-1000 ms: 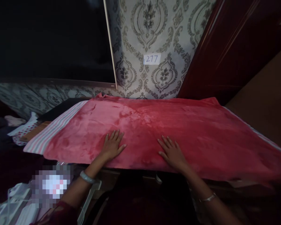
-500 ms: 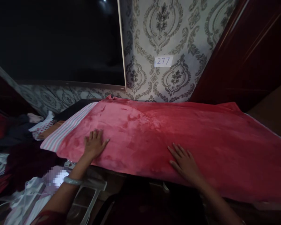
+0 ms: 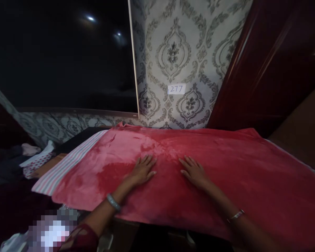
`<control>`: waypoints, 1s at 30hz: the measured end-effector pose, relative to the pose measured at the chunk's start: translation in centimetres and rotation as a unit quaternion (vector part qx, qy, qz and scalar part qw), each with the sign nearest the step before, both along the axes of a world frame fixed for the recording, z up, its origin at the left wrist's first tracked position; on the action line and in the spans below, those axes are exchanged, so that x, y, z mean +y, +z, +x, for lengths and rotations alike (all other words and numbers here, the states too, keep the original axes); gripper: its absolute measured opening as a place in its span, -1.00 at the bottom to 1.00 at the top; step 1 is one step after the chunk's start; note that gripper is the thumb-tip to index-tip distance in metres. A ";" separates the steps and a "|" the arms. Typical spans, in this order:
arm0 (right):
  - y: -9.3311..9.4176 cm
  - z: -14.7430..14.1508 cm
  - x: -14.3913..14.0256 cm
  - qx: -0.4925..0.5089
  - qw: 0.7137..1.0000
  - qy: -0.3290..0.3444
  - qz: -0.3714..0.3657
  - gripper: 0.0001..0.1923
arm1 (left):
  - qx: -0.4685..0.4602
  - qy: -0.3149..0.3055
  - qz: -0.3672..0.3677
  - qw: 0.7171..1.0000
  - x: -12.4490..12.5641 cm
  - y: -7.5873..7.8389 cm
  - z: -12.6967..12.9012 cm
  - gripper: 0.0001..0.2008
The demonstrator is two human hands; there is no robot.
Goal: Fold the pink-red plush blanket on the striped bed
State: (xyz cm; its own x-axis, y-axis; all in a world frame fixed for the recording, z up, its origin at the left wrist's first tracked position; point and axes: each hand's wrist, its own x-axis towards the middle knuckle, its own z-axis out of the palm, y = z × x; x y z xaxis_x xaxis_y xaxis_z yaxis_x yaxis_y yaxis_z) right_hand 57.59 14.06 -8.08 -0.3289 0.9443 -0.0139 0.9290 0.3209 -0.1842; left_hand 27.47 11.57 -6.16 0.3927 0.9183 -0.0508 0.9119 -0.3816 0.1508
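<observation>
2 hands, left hand [image 3: 143, 169] and right hand [image 3: 194, 171], flat (each grip open) on red blanket [image 3: 225, 168], striped cloth [image 3: 68, 162] beside.

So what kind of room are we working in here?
Likely a room in a home, not a workshop. Damask-patterned wallpaper covers the wall, a dark wooden door stands at right, and both hands, left hand and right hand, lie flat on a red fleece blanket, with clothes piled at left.
</observation>
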 end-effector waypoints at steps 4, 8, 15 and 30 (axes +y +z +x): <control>-0.7 1.2 2.3 -0.010 1.000 -0.010 0.028 -0.40 | 0.015 0.063 0.031 0.997 4.7 0.2 0.5 -0.35; -2.8 5.8 4.3 -0.028 0.997 -0.039 0.065 -0.41 | 0.025 0.070 0.064 0.995 6.3 -0.6 -0.8 -0.36; -1.9 12.1 7.5 -0.058 0.970 -0.236 0.030 -0.41 | 0.060 0.274 0.065 0.958 10.4 1.3 -2.9 -0.35; 1.9 -1.5 17.5 0.078 0.994 0.057 0.048 -0.42 | 0.053 0.093 0.082 0.991 23.0 -0.4 8.4 -0.39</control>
State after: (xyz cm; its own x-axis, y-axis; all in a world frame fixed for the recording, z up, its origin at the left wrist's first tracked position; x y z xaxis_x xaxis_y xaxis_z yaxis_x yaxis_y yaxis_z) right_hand 56.13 31.56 -6.19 -0.4250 0.8950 0.1351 0.8478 0.4460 -0.2869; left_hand 35.84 34.56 -6.51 0.2166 0.9736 0.0728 0.9761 -0.2172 0.0011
